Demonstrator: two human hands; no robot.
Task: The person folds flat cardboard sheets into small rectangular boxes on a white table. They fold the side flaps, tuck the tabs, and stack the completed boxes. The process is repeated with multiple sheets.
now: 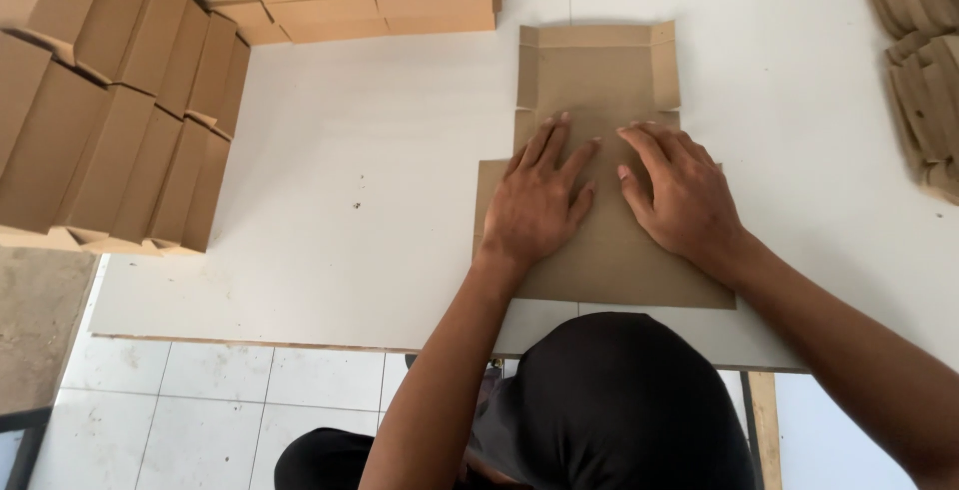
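left hand (539, 200) and right hand (679, 195) press flat, fingers spread, gripping nothing, on the box blank (599, 165); creasing step, flaps likely need folding up next.

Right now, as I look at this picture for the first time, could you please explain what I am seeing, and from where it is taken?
There is no machine here, only a person working with bare hands. A camera on the head looks down, so the dark shape at the bottom is the person's own body. A white table holds a flat brown cardboard sheet with small flaps. The left hand and right hand both press flat on it; neither grips anything. Folded boxes are stacked at the left and top, and more cardboard pieces lie at the right edge.
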